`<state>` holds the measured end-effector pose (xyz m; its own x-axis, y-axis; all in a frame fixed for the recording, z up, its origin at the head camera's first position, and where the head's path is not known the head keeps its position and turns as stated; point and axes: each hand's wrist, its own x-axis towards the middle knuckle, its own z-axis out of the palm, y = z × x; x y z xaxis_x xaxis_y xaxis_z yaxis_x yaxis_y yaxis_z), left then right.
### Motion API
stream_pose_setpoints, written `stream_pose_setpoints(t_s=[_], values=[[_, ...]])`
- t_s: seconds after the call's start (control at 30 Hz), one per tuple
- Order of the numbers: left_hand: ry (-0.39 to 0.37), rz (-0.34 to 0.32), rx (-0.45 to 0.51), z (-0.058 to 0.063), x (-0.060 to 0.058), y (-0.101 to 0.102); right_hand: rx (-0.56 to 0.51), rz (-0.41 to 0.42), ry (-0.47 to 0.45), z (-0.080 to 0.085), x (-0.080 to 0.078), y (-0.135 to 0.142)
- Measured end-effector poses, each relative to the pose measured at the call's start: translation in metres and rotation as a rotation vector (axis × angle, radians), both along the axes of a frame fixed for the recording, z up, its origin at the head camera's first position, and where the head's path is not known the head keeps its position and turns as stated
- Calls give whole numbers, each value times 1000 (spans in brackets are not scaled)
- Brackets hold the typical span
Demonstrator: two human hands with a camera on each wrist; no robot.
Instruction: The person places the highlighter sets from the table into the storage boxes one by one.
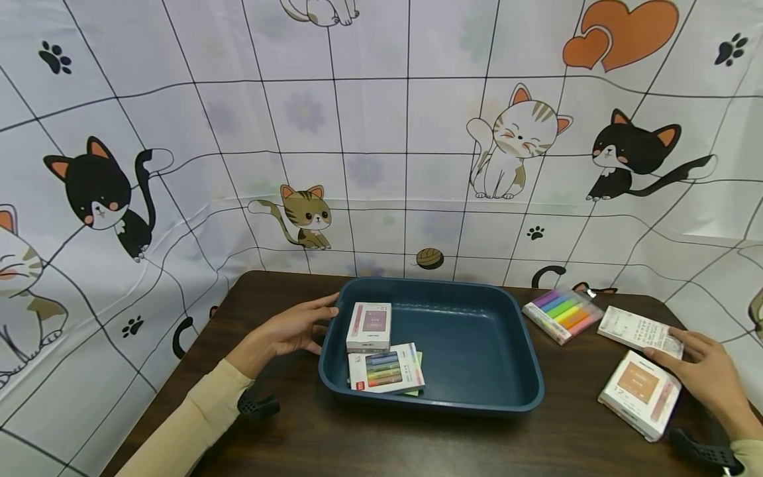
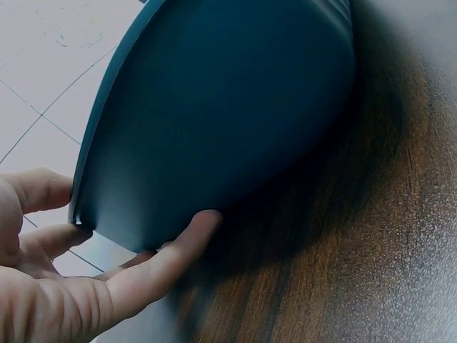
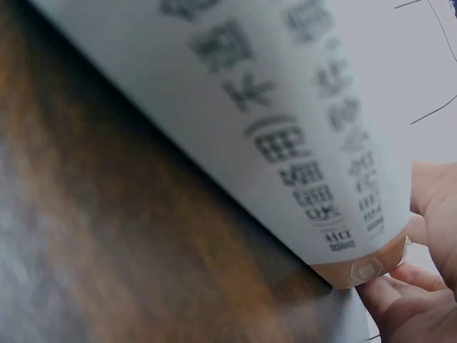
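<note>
My left hand (image 1: 292,329) rests against the left end of a dark blue plastic tray (image 1: 477,405), fingertips at its rim. In the left wrist view, the thumb (image 2: 193,232) touches the tray's outer wall (image 2: 214,128). Inside the tray, at its left side, lie a white box with a mauve square (image 1: 368,339) and a flat pack of coloured sticks (image 1: 387,371), partly over something green. On the right, my right hand (image 1: 706,371) pinches the end of a slim white box with printed text (image 1: 634,329); its brown end band (image 3: 364,271) shows at the fingers.
A white box with a tan square (image 1: 640,391) lies just below the right hand. Between the tray and the slim box is a clear pack of rainbow-coloured pens (image 1: 563,313). A cat-printed sheet (image 1: 381,165) hangs behind the dark wooden table (image 1: 286,424).
</note>
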<state>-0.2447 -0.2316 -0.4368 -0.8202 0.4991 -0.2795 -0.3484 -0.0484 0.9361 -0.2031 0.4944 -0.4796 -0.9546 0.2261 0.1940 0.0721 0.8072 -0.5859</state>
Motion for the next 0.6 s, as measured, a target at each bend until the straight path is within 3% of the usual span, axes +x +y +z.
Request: stream_pose_setpoints(t_s=[0.3,0.6], values=[[2,-19,5,3,0,0,-166,-113,29,4,0,-6],[-2,-12,5,2,1,0,-306,-173,84,9,-2,-9]])
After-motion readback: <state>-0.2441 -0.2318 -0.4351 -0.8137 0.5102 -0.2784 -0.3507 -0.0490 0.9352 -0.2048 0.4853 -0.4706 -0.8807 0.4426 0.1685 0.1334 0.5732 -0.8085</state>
